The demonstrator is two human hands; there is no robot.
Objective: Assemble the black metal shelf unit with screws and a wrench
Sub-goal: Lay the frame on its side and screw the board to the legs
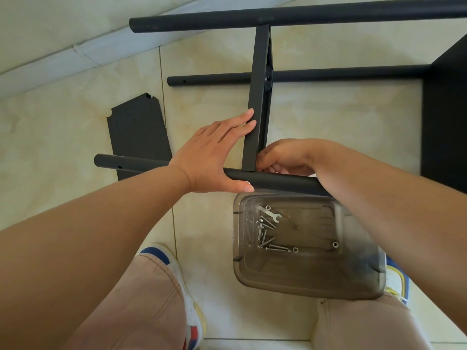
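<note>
The black shelf frame (257, 97) lies on its side; screws (265, 234) and a wrench (270, 213) lie in a clear box (353, 281).

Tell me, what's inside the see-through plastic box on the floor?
Inside the plastic box lie a small flat wrench, a pile of silver screws and a few loose nuts. The right forearm crosses its far right corner, so anything there stays hidden.

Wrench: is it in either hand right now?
No, the wrench lies in the clear plastic bin among the screws.
</note>
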